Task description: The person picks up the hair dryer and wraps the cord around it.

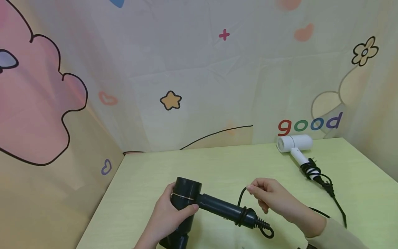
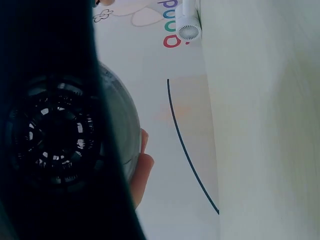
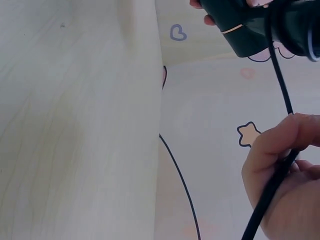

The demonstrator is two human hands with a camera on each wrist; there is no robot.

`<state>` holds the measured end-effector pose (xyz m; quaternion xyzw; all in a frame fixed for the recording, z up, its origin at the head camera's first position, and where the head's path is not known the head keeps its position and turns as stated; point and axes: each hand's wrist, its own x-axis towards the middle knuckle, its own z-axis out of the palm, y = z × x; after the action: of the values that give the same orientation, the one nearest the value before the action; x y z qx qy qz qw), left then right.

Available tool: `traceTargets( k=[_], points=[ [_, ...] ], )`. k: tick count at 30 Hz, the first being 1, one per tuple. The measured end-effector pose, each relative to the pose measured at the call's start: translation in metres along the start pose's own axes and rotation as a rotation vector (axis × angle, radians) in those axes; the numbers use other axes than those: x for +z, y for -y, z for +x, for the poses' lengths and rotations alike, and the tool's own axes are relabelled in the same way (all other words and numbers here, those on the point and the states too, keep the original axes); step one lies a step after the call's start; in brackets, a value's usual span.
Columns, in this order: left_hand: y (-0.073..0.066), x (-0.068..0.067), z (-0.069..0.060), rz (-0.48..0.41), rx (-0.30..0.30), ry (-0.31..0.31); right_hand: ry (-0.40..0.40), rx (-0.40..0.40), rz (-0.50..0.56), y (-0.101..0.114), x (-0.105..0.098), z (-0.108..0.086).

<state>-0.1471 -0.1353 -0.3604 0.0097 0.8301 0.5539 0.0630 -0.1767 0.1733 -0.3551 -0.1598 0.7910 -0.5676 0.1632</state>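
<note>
Head cam: L hand (image 1: 166, 213) grips 1 dryer (image 1: 217, 205), R hand (image 1: 273, 196) pinches cord (image 1: 240, 196).

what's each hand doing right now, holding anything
Left hand: holding the dark hair dryer by its barrel.
Right hand: pinching the dryer's black cord.

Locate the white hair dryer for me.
In the head view, the white hair dryer lies on the table, back right, just below the printed "good".
</note>
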Motion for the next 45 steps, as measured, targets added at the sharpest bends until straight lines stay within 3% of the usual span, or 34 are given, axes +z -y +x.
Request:
traceTargets(
  k=[9,20,26,34,45],
  points=[
    [0.002,0.003,0.003,0.090,0.047,-0.014,0.132,0.042,0.141,-0.001,-0.004,-0.001],
    [0.004,0.009,0.002,0.197,0.090,-0.085,0.148,0.101,0.205,0.004,-0.001,-0.004],
    [0.005,0.010,0.002,0.206,0.119,-0.108,0.153,0.105,0.225,0.010,0.002,-0.008],
    [0.004,0.014,0.002,0.233,0.111,-0.142,0.167,0.090,0.264,0.015,0.007,-0.013],
    [0.005,0.015,0.002,0.261,0.088,-0.207,0.183,0.136,0.325,0.017,0.015,-0.020]
  ],
)
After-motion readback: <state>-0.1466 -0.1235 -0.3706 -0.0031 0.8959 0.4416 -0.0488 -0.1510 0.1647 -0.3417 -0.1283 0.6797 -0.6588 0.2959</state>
